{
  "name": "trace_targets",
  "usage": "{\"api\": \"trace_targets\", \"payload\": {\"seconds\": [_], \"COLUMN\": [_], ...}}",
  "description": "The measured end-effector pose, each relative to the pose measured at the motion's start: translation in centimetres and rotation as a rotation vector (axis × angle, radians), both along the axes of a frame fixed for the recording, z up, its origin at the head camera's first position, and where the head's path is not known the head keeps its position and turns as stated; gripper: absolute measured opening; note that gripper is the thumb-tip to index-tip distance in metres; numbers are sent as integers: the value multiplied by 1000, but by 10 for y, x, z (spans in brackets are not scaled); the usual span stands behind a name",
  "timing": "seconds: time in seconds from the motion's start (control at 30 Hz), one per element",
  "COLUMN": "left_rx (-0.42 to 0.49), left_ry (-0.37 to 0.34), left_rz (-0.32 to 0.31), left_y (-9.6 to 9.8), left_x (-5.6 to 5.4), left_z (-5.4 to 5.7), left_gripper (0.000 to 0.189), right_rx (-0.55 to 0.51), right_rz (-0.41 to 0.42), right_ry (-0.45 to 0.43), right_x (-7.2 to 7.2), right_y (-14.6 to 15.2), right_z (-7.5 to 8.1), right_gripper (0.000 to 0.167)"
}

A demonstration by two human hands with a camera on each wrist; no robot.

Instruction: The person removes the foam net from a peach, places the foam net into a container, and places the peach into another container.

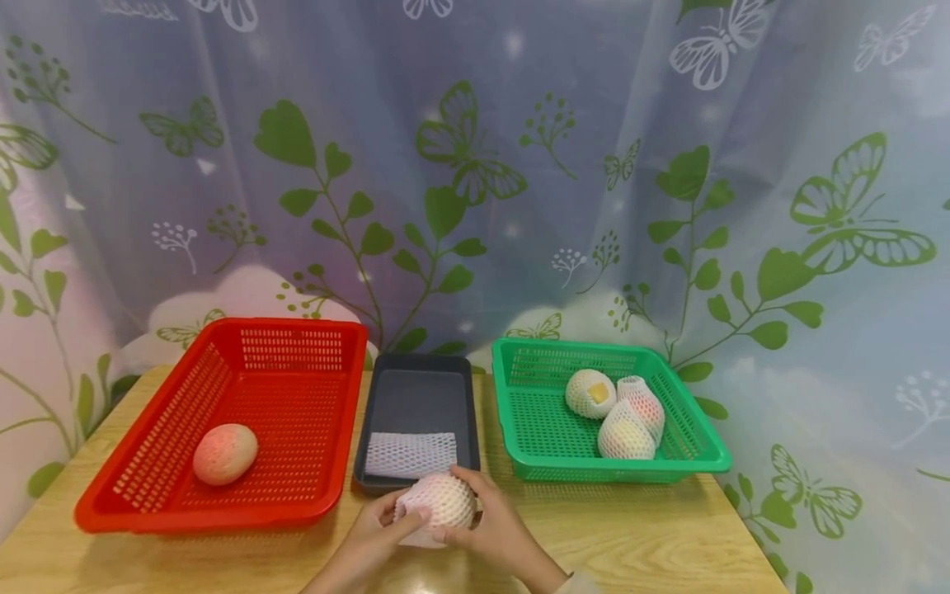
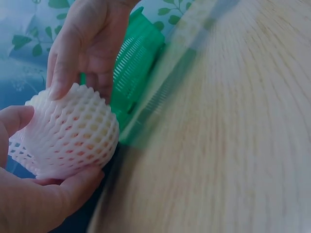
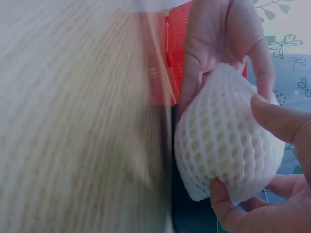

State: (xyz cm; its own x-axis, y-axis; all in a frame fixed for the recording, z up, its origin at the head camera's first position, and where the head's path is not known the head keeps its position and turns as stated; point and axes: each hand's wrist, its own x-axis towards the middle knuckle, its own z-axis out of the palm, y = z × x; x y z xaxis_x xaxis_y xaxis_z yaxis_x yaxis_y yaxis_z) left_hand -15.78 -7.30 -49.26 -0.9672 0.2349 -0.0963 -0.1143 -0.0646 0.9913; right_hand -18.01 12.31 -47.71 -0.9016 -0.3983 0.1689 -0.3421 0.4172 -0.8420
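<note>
Between both hands is a peach in a white foam net (image 1: 445, 502), held above the table just in front of the dark tray (image 1: 423, 388). My left hand (image 1: 377, 528) grips its left end, thumb on the near side. On the other side my right hand (image 1: 499, 524) holds it with thumb and fingers spread round the net. The left wrist view shows the netted peach (image 2: 80, 131) with yellowish and pink skin through the mesh. In the right wrist view the net (image 3: 226, 131) narrows toward the left hand. A flat empty foam net (image 1: 411, 455) lies in the tray.
A red basket (image 1: 289, 518) on the left holds one bare pink-and-cream peach (image 1: 226, 454). On the right, a green basket (image 1: 623, 470) contains three netted fruits (image 1: 627, 433). All stand on a wooden table (image 1: 631, 528), with a patterned curtain (image 1: 475, 247) behind.
</note>
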Motion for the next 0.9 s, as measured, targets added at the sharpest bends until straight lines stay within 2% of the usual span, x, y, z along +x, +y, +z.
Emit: {"api": "trace_targets", "payload": {"seconds": [0.17, 0.33, 0.43, 0.57, 0.73, 0.9], "left_rx": [70, 134, 154, 157, 105, 140], "left_ry": [-61, -105, -118, -116, -101, -116], "left_rz": [-81, -163, -192, -189, -155, -193], "left_y": [-7, -11, -14, -15, -16, -18], "left_x": [-2, -5, -6, -6, -7, -7], "left_z": [-10, -15, -16, -15, -15, -16], "left_gripper": [62, 56, 56, 57, 55, 52], "right_rx": [-14, 16, 24, 21, 40, 72], "right_rz": [38, 63, 65, 49, 18, -1], "right_ry": [-49, -63, -77, -73, -51, -59], "right_x": [5, 8, 9, 9, 10, 14], "right_y": [2, 7, 7, 6, 4, 5], "right_z": [-1, 0, 1, 1, -1, 0], "right_gripper": [75, 75, 75, 74, 71, 70]}}
